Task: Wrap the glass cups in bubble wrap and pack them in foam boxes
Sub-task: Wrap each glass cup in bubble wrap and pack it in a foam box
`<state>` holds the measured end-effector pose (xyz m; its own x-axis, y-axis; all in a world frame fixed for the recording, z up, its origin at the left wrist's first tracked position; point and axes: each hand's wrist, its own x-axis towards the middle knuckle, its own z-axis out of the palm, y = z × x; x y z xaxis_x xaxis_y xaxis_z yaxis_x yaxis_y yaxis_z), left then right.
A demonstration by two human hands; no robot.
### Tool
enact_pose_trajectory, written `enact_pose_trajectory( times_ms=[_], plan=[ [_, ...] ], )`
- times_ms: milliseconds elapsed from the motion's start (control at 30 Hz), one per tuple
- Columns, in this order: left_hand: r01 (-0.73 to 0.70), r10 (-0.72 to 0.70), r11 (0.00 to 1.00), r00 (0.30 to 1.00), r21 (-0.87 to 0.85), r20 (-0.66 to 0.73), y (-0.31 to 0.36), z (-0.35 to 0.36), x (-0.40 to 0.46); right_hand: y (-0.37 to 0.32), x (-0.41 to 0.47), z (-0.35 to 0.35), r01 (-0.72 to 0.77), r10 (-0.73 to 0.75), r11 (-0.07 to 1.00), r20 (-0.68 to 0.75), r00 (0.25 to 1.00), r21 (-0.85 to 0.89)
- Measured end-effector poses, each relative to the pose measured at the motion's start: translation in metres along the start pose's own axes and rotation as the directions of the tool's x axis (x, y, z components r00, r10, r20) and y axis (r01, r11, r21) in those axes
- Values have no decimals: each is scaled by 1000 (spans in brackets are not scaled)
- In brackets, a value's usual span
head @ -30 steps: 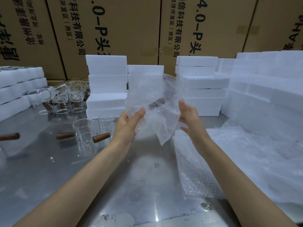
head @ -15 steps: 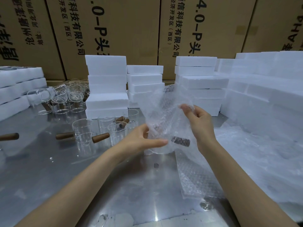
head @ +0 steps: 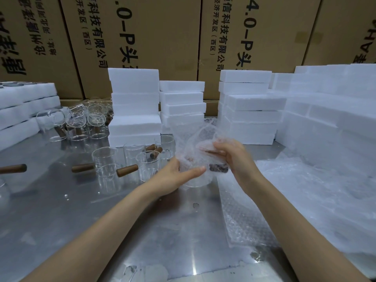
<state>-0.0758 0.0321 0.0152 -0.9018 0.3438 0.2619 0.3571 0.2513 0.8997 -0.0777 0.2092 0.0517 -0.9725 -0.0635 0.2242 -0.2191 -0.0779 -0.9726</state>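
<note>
Your left hand [head: 173,178] cupped glass cup [head: 195,176] from below, fingers curled round bubble wrap [head: 191,137]. Your right hand [head: 232,157] pinched wrap's loose upper end against cup, above surface [head: 81,220]. Cup sat half-swaddled, dark handle [head: 218,168] poking out. Risk, as judged: handle left bare could knock foam or crack; loose wrap could unroll if right pinch slackened; cup could slip through slick film toward unwrapped cups [head: 126,159] just left. Foam boxes [head: 134,106] stood behind, well apart.
</note>
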Motion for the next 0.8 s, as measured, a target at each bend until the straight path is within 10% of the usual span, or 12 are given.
enact_pose_trajectory(
  times_ms=[333,600,800],
  plan=[
    [-19,10,918,1000,-395,-26,-8,6,5,-4,-10,8,84,-29,974,252,967,-209],
    [-55,49,949,998,-312,-29,-5,8,4,5,-9,14,291,-256,773,142,956,-563],
    [-131,128,982,991,-135,-28,-4,-2,4,-5,-11,5,331,-269,850,202,942,-410]
  ],
)
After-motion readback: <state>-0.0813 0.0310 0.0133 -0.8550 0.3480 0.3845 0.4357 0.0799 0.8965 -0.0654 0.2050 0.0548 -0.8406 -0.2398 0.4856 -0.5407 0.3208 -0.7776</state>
